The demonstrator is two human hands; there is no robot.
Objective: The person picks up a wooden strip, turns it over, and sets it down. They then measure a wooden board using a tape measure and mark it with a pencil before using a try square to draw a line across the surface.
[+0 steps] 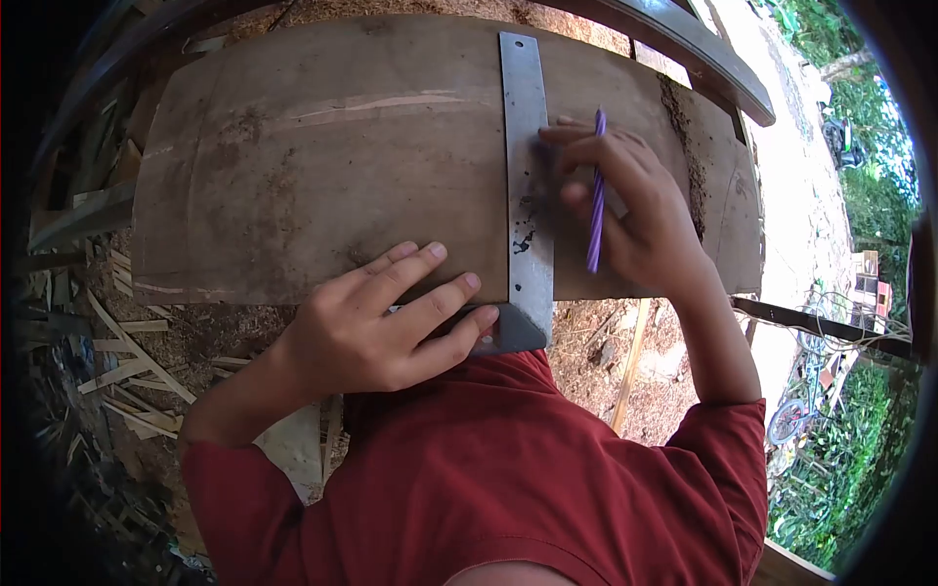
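A brown wooden board (391, 166) with dark stains lies across the view in front of me. Over it, from its far edge to its near edge, runs the metal blade of a try square (529, 176), whose stock rests at the board's near edge. My left hand (386, 317) is wrapped round the stock, its fingers spread over the board's near edge. Just right of the blade, my right hand (625, 190) holds a purple striped pencil (595, 215) between its fingers, the fingertips close to the blade's right edge.
Thin wood strips (137, 352) lie scattered on the ground at the left. A dark wooden beam (684, 49) crosses beyond the board at the upper right. Wood shavings (591, 342) cover the ground below. A bicycle (789, 420) and greenery show at the far right.
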